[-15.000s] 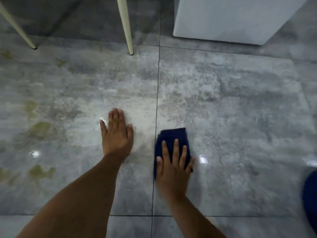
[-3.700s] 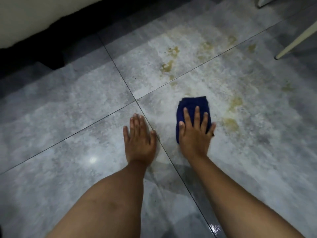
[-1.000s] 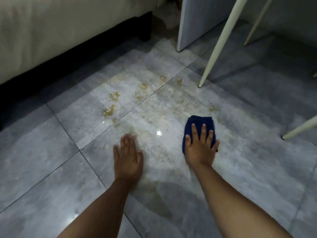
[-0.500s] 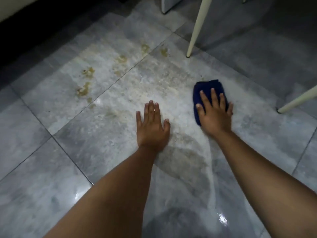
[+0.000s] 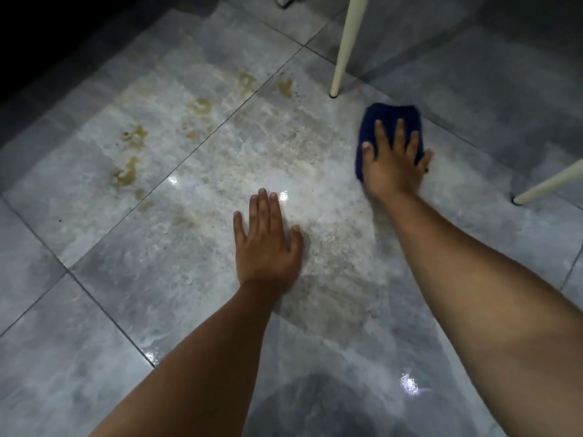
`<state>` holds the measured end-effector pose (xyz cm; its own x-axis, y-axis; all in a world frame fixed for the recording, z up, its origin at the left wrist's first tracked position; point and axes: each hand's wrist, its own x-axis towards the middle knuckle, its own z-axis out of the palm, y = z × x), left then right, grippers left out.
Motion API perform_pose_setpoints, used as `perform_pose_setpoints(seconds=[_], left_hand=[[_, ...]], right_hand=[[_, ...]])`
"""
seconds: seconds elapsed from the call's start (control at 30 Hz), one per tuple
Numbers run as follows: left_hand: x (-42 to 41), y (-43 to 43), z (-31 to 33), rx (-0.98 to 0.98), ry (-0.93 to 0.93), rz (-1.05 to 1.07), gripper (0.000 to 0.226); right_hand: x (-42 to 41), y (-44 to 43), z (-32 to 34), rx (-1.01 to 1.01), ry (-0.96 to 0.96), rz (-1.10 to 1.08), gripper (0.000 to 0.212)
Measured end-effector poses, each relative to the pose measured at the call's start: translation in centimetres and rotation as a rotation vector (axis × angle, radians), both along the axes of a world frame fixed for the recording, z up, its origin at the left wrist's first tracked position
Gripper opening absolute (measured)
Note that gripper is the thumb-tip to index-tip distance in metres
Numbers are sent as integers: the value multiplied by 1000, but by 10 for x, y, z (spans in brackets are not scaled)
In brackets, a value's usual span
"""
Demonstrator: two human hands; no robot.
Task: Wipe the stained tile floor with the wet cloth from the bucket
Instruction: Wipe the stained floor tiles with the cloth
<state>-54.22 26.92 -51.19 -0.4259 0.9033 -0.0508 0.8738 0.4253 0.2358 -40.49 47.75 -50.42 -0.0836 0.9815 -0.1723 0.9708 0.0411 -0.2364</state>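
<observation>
R hand (image 5: pixel 392 167) flat on blue cloth (image 5: pixel 391 113) far right; L hand (image 5: pixel 268 244) flat on wet tile floor (image 5: pixel 157 279), stains (image 5: pixel 127 175) far left

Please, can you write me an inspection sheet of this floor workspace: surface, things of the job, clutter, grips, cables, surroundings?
Surface: grey tile floor, wet and shiny; yellowish stains remain at the left.
Job's things: blue cloth lies flat on the floor; bucket not in view.
Clutter: nothing seen.
Grips: left hand rests flat on the tile and holds nothing; right hand presses the cloth with straight fingers.
Cables: nothing seen.
Surroundings: cream leg beside the cloth; second cream leg at the right; dark area at the upper left.
</observation>
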Motion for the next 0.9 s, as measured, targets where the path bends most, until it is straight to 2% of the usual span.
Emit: perform_pose_setpoints(seconds=[0.07, 0.13, 0.2, 0.3, 0.37, 0.47, 0.6, 0.7, 0.8, 0.9], left_hand=[[2, -5, -5, -34, -6, -11, 69], [2, -13, -7, -62, -11, -3, 69], [0, -12, -4, -57, -18, 11, 69], [1, -2, 3, -45, -21, 19, 69], [6, 2, 4, -38, -32, 9, 69], [4, 3, 0, -36, -45, -4, 68], [-5, -14, -6, -66, -15, 19, 69], [-3, -6, -2, -37, -19, 25, 70], [6, 2, 2, -21, -28, 15, 69], [5, 6, 2, -15, -32, 10, 70]], right_hand=[[10, -26, -11, 1, 6, -207, 55], [-3, -63, -17, -33, 0, -275, 56], [-25, -71, -13, -38, -6, -187, 55], [-37, -33, 0, -45, -23, 43, 54], [-19, -5, 3, -39, -50, 71, 55], [24, 1, -5, 1, -6, -136, 56], [21, -69, -18, -47, 29, -342, 55], [-10, -91, -12, 0, 4, -235, 55], [-23, -59, -2, -11, -31, -3, 55], [-2, -21, -1, 1, -42, 27, 55]])
